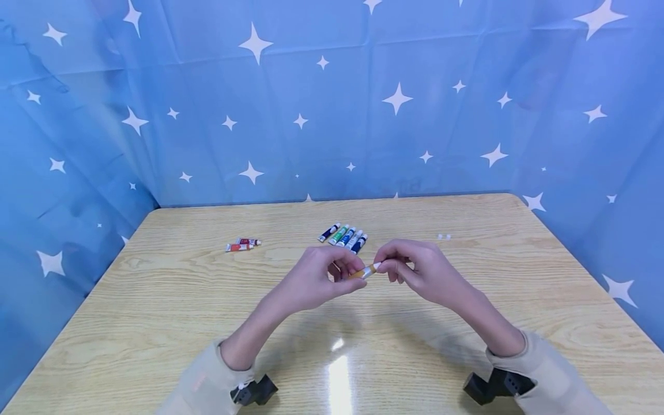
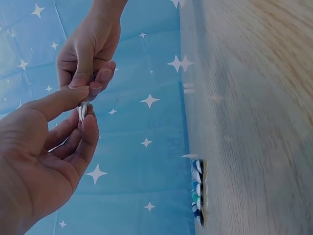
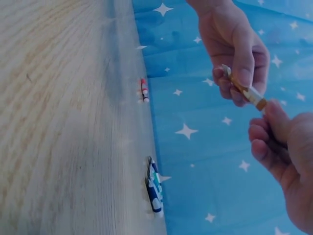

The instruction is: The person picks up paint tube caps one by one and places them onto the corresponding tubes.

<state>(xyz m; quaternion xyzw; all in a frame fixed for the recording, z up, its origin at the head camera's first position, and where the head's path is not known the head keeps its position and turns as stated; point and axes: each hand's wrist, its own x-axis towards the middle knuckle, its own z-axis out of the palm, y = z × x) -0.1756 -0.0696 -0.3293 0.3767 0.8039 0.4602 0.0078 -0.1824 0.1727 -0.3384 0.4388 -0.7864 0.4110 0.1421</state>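
Observation:
A yellow-ochre paint tube [image 1: 365,271] with a silvery-white band is held in the air over the table. My left hand [image 1: 317,273] pinches its body between thumb and fingers. At the other end, the thumb and fingertips of my right hand [image 1: 419,270] pinch the tube's tip and hide the cap. The right wrist view shows the tube [image 3: 248,92] slanting between both hands, its crimped flat end beyond the left thumb. From the left wrist, only the tube's pale flat end [image 2: 83,111] shows.
Behind the hands lies a row of blue, green and white paint tubes [image 1: 343,236]. Two tubes in red and orange [image 1: 240,247] lie to the left. Two small white pieces [image 1: 444,236] are at the back right. A starry blue cloth [image 1: 332,138] hangs behind the table.

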